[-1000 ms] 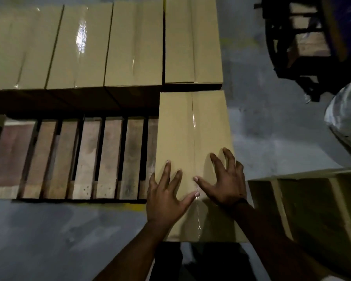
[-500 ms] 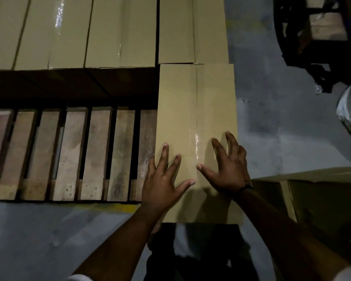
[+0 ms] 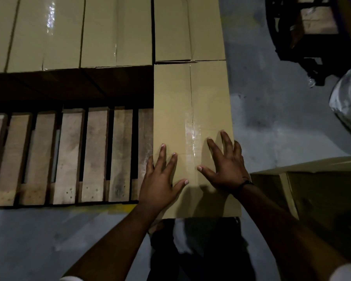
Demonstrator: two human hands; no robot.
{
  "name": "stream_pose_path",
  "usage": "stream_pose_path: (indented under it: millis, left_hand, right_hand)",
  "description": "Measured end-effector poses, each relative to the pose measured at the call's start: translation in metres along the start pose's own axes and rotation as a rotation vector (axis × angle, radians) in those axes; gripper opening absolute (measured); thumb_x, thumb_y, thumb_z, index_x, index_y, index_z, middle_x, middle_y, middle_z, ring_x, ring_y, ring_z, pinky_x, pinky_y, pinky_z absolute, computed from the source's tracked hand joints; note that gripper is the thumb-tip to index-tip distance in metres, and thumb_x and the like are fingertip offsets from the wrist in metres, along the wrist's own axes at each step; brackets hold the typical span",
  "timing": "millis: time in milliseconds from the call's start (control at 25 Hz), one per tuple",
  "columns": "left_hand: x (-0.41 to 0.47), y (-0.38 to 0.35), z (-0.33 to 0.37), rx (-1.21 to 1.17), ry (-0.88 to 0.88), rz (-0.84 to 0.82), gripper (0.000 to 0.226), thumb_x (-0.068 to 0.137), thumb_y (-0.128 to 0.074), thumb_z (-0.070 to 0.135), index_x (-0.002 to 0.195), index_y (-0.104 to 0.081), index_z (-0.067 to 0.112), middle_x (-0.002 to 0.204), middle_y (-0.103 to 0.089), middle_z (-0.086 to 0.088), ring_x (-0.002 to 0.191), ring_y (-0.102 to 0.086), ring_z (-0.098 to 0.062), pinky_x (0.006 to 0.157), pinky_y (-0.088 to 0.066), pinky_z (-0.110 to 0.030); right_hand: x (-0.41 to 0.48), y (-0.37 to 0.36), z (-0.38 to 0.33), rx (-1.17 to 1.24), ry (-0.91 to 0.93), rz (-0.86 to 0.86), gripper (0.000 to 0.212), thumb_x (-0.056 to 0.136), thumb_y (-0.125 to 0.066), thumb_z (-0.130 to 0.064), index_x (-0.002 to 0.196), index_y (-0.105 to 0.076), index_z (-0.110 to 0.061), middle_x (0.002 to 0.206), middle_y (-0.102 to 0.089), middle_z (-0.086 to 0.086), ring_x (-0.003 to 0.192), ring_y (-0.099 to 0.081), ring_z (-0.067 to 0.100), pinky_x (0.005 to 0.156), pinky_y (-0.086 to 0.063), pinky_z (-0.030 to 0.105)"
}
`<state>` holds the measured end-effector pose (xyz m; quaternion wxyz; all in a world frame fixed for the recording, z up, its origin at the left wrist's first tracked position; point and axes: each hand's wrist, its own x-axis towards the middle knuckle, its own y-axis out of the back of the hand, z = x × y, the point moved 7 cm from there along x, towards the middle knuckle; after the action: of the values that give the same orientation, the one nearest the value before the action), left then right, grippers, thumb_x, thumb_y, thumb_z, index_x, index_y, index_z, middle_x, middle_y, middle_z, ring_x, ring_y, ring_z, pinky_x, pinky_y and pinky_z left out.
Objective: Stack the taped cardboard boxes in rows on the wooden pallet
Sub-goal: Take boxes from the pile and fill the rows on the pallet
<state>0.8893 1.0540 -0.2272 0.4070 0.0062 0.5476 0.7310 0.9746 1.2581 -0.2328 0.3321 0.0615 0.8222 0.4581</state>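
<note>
While both arms reach forward, the left hand (image 3: 160,179) and right hand (image 3: 227,167) lie flat on the box's (image 3: 190,102) near end, fingers (image 3: 163,153) spread straight, gripping nothing. The box sits at the pallet's (image 3: 69,155) right edge, its far end touching the back row (image 3: 101,31). Clear tape (image 3: 190,126) covers its seam.

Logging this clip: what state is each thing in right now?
Near box: taped shut, on pallet, against the back row.
Back row: taped shut, side by side.
Pallet: partly loaded, slats showing.
Left hand: flat on near box.
Right hand: flat on near box.
</note>
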Motion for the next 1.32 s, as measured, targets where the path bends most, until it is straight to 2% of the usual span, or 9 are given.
stream_pose_path:
  millis: [200,400,520,600,680,1040,1240,1320]
  left_hand:
    - [-0.028,-0.003,0.003,0.086,-0.053,-0.153,0.097,0.091,-0.049,0.074,0.162,0.01,0.041,0.159,0.044,0.013,0.156,0.004,-0.041,0.121,-0.025,-0.052]
    - [-0.051,-0.009,0.005,0.113,-0.072,-0.295,0.126,0.08,-0.073,0.067,0.159,0.021,0.039,0.151,0.054,0.011,0.154,-0.001,-0.047,0.114,-0.037,-0.054]
    - [-0.053,-0.016,0.005,0.141,-0.047,-0.356,0.141,0.072,-0.085,0.059,0.157,0.026,0.038,0.149,0.057,0.009,0.152,-0.006,-0.051,0.113,-0.037,-0.057]
    - [-0.053,-0.018,0.006,0.197,-0.033,-0.348,0.142,0.074,-0.088,0.05,0.156,0.028,0.037,0.148,0.058,0.006,0.151,-0.012,-0.052,0.112,-0.039,-0.056]
    - [-0.053,-0.018,0.01,0.232,-0.034,-0.324,0.141,0.075,-0.088,0.046,0.156,0.028,0.035,0.149,0.057,0.003,0.149,-0.019,-0.052,0.11,-0.041,-0.055]
    - [-0.059,-0.022,0.007,0.2,-0.013,-0.265,0.136,0.076,-0.087,0.044,0.16,0.02,0.036,0.158,0.047,0.004,0.144,-0.031,-0.047,0.112,-0.039,-0.051]
    - [-0.06,-0.025,0.01,0.203,-0.004,-0.266,0.135,0.076,-0.087,0.045,0.16,0.019,0.036,0.159,0.045,0.004,0.145,-0.029,-0.047,0.113,-0.038,-0.053]
    - [-0.06,-0.026,0.011,0.229,0.004,-0.262,0.136,0.076,-0.087,0.045,0.16,0.018,0.035,0.161,0.043,0.002,0.147,-0.026,-0.048,0.114,-0.036,-0.055]
  right_hand:
    - [-0.03,-0.013,-0.005,-0.048,-0.07,-0.081,0.11,0.082,-0.059,-0.08,0.16,0.01,-0.045,0.164,0.036,-0.007,0.152,0.021,0.041,0.122,-0.017,0.063]
    - [-0.073,-0.043,0.001,-0.131,-0.001,-0.126,0.133,0.062,-0.053,-0.098,0.159,0.018,-0.041,0.164,0.036,0.001,0.15,0.017,0.049,0.116,-0.026,0.068]
    - [-0.091,-0.052,0.009,-0.163,0.027,-0.155,0.141,0.056,-0.058,-0.097,0.157,0.023,-0.041,0.162,0.04,0.003,0.149,0.014,0.052,0.115,-0.027,0.069]
    - [-0.099,-0.058,0.012,-0.175,0.055,-0.16,0.137,0.062,-0.062,-0.092,0.155,0.026,-0.043,0.158,0.046,0.002,0.149,0.012,0.054,0.115,-0.027,0.069]
    - [-0.102,-0.058,0.013,-0.182,0.079,-0.154,0.129,0.074,-0.069,-0.077,0.154,0.027,-0.045,0.153,0.052,-0.002,0.149,0.011,0.055,0.117,-0.026,0.07]
    - [-0.107,-0.047,0.018,-0.242,0.061,-0.189,0.109,0.092,-0.073,-0.038,0.159,0.013,-0.044,0.161,0.039,-0.004,0.152,0.014,0.045,0.123,-0.021,0.056]
    - [-0.109,-0.045,0.024,-0.249,0.055,-0.198,0.106,0.092,-0.073,-0.035,0.159,0.009,-0.046,0.162,0.037,-0.006,0.153,0.015,0.045,0.123,-0.02,0.056]
    - [-0.109,-0.043,0.022,-0.252,0.071,-0.204,0.108,0.09,-0.074,-0.04,0.159,0.009,-0.045,0.163,0.036,-0.004,0.152,0.014,0.045,0.122,-0.021,0.058]
